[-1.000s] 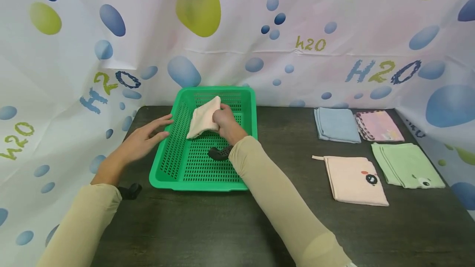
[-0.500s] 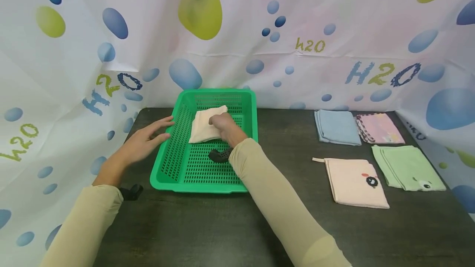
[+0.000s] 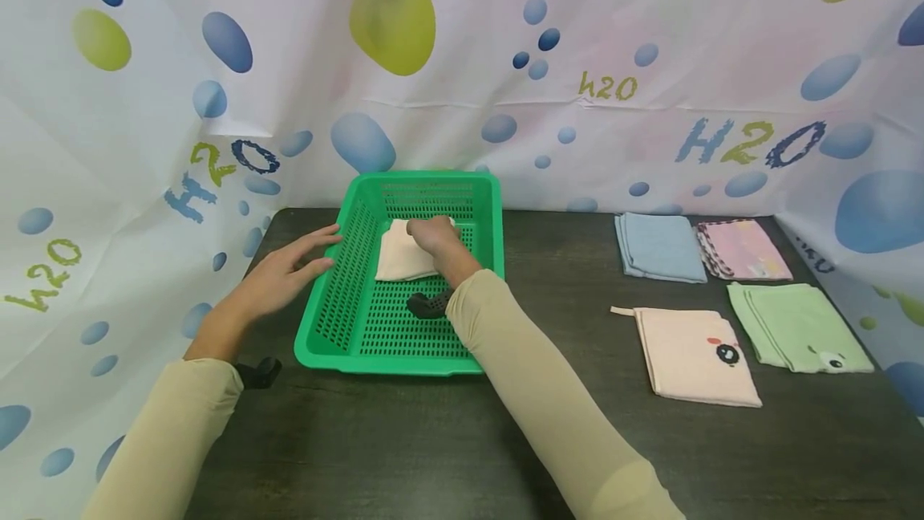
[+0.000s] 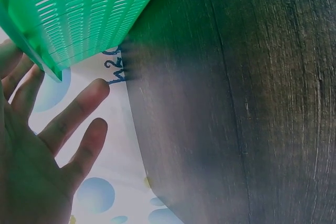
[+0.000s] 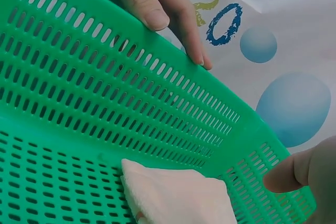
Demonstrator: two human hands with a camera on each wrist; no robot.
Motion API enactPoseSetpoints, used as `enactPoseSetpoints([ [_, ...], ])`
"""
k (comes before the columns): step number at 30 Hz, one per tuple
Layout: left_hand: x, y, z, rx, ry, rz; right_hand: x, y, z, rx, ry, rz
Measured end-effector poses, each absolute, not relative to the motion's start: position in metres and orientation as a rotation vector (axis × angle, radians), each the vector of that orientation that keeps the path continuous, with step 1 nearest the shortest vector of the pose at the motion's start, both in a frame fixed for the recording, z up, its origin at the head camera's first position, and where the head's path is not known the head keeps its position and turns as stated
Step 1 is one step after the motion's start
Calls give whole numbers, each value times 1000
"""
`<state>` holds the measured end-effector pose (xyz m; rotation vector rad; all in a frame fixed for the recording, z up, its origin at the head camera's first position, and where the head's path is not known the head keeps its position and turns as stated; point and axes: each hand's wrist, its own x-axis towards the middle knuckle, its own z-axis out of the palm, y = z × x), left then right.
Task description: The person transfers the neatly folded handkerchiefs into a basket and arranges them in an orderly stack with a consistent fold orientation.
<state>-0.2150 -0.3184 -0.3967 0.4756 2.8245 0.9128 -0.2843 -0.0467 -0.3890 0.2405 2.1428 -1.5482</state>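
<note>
A folded pale peach towel [image 3: 404, 255] lies in the green slotted basket [image 3: 390, 363]. My right hand [image 3: 439, 243] is over the towel's right part. In the right wrist view the right thumb [image 5: 289, 174] stands apart from the towel; the other fingers are hidden. My left hand [image 3: 281, 275] is at the basket's left rim, its fingers extended and spread, fingertips right at the edge. The left wrist view shows that hand from the palm side, beside the basket's outer wall.
Right of the basket, several folded towels lie on the dark table [image 3: 563, 303]: blue [image 3: 660, 247], pink with a checked border [image 3: 743, 249], peach with a face [image 3: 696, 355] and green [image 3: 801, 327]. A patterned sheet [image 3: 462, 62] stands behind and at the sides.
The towel, earlier raised and tilted in my right hand, has come down flatter onto the basket floor and shifted slightly right. My left hand keeps its place by the rim.
</note>
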Motion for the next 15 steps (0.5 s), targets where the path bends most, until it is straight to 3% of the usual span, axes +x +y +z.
enactPoseSetpoints([
  [15,-215,-317,-393,455,2846,892,-282,-50,-385,98,2217,-1427],
])
